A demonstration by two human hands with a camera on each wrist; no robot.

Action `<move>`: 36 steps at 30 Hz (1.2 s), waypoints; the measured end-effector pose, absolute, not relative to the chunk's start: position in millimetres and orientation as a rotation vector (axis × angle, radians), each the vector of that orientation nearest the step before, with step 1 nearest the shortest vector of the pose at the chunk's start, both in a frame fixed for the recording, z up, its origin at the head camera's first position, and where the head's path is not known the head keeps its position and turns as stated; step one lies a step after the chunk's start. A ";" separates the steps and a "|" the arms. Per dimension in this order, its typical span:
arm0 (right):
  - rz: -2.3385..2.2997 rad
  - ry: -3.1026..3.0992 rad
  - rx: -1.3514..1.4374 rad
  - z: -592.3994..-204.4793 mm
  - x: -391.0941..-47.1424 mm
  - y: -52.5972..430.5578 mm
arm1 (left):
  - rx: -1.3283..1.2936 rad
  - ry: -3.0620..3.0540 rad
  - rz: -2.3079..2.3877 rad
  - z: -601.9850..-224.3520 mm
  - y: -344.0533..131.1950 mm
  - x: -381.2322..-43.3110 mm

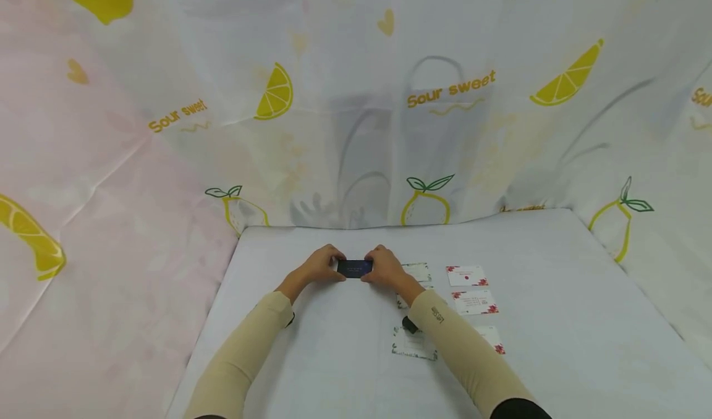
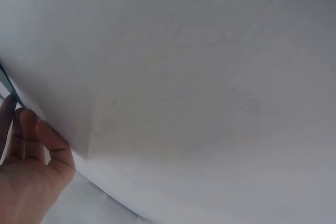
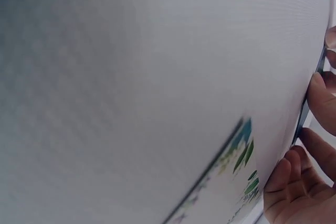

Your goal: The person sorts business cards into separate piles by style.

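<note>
A small dark blue card [image 1: 355,269] with faint lettering lies flat or nearly so near the back of the white table, between both hands. My left hand [image 1: 322,264] pinches its left end between thumb and fingers. At the right end, my right hand [image 1: 386,267] pinches it in the same way. In the left wrist view, the left hand [image 2: 34,166] holds the card's thin edge [image 2: 7,81] at the frame's border. The right wrist view catches the card's dark edge [image 3: 303,111] side-on, with the right hand [image 3: 302,187] on it low in the frame.
White cards with green leaf borders, one of them a leafy card [image 1: 414,343], lie near the right forearm, partly covered by it. Farther right, a column of white cards with red flowers includes a red-flowered card [image 1: 466,276]. A lemon-print curtain [image 1: 356,128] stands behind the table [image 1: 334,357].
</note>
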State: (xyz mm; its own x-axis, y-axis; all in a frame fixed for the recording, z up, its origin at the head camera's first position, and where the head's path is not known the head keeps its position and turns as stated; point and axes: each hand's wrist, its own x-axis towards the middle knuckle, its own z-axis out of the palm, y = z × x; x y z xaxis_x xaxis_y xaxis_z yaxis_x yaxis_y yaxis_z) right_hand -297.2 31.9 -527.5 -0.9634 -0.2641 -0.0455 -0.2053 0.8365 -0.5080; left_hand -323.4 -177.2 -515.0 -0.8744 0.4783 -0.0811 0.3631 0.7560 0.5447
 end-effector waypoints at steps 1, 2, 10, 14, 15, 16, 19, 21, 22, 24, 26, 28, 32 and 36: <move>-0.780 2.905 -0.374 -527.2 -297.3 32.1 | 0.668 2.740 0.783 -515.2 -177.1 -323.5; -0.781 2.904 -0.372 -526.9 -297.2 32.1 | 0.670 2.739 0.782 -515.4 -176.8 -323.6; -0.811 2.898 -0.356 -528.1 -296.3 32.4 | 0.637 2.740 0.776 -518.5 -176.7 -324.8; -0.819 2.904 -0.354 -529.5 -296.8 33.3 | 0.627 2.741 0.786 -519.5 -176.2 -325.6; -0.820 2.905 -0.354 -529.9 -297.0 33.5 | 0.625 2.743 0.786 -519.5 -176.0 -325.8; -0.819 2.905 -0.354 -530.3 -297.2 33.8 | 0.625 2.745 0.784 -519.4 -175.8 -326.0; -0.820 2.904 -0.357 -531.7 -297.5 34.3 | 0.620 2.747 0.779 -518.5 -175.7 -325.8; -0.826 2.904 -0.358 -532.5 -297.6 34.4 | 0.617 2.746 0.773 -518.0 -175.7 -325.5; -0.826 2.904 -0.357 -532.8 -297.3 34.3 | 0.616 2.746 0.771 -517.8 -175.7 -325.3; -0.834 2.900 -0.348 -532.7 -296.7 34.2 | 0.615 2.743 0.769 -517.7 -175.5 -324.8; -0.852 2.892 -0.336 -531.8 -296.0 34.1 | 0.612 2.737 0.771 -517.7 -175.4 -324.8; -0.877 2.879 -0.322 -530.7 -295.3 34.2 | 0.613 2.733 0.774 -517.8 -175.7 -325.0; -0.919 2.847 -0.327 -529.5 -295.2 36.3 | 0.610 2.718 0.772 -518.2 -177.8 -326.1; -0.934 2.808 -0.349 -527.2 -297.0 40.8 | 0.597 2.710 0.774 -518.8 -181.1 -328.4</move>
